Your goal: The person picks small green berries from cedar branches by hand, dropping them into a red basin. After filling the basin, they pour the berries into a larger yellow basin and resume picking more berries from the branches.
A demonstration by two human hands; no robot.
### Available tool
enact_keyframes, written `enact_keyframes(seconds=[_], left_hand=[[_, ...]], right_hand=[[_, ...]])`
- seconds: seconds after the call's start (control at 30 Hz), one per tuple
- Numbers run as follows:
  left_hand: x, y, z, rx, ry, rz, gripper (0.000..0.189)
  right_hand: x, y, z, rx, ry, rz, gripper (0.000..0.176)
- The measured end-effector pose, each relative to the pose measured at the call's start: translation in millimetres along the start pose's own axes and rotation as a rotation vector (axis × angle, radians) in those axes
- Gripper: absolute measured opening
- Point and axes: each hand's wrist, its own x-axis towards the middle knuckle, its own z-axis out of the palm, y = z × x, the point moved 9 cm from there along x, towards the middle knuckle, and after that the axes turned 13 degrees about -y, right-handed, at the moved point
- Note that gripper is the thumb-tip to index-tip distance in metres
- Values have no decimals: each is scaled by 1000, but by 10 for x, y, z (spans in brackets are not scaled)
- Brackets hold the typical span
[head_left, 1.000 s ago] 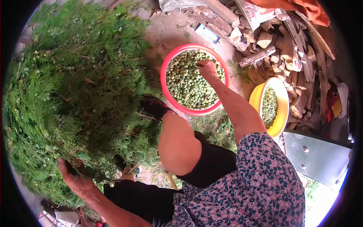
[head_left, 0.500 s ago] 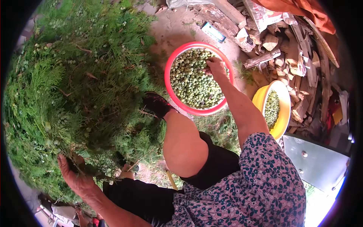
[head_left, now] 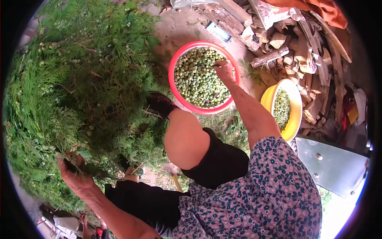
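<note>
My left hand (head_left: 76, 180) is closed around a leafy green branch (head_left: 104, 169) at the lower left, beside a large heap of feathery evergreen cuttings (head_left: 75, 79). My right hand (head_left: 226, 72) is over the right part of a red-rimmed basin (head_left: 172, 81), its fingers curled together. What they hold, if anything, is too small to make out. Small round green cones (head_left: 201, 81) fill most of this basin. A yellow basin (head_left: 294, 115), tilted in view, has more of the same green cones in it, close to my right forearm.
Split firewood (head_left: 306, 63) and planks are stacked at the upper right, with an orange cloth (head_left: 328, 14) above. A blue-and-white box (head_left: 219, 32) lies near the red basin. A grey metal panel (head_left: 330, 165) is at the right. My shoe (head_left: 162, 104) touches the cuttings.
The whole view has shifted a little, so the basins appear slightly farther left and up. My right hand's fingers look more drawn together over the basin. My left hand still grips the branch.
</note>
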Motion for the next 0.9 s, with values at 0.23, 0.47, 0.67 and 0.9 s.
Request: enact_keyframes(seconds=[0.23, 0.47, 0.67, 0.9], left_hand=[[-24, -4, -140, -19, 63, -14, 20], [-25, 4, -125, -40, 21, -12, 20], [19, -7, -149, -122, -35, 2, 18], [-31, 7, -169, -46, 90, -15, 16]], right_hand=[[-107, 360, 143, 506, 38, 359, 17], [-287, -67, 82, 591, -141, 361, 22], [-386, -62, 36, 434, -175, 281, 17], [-1359, -128, 849, -32, -1299, 445, 12]])
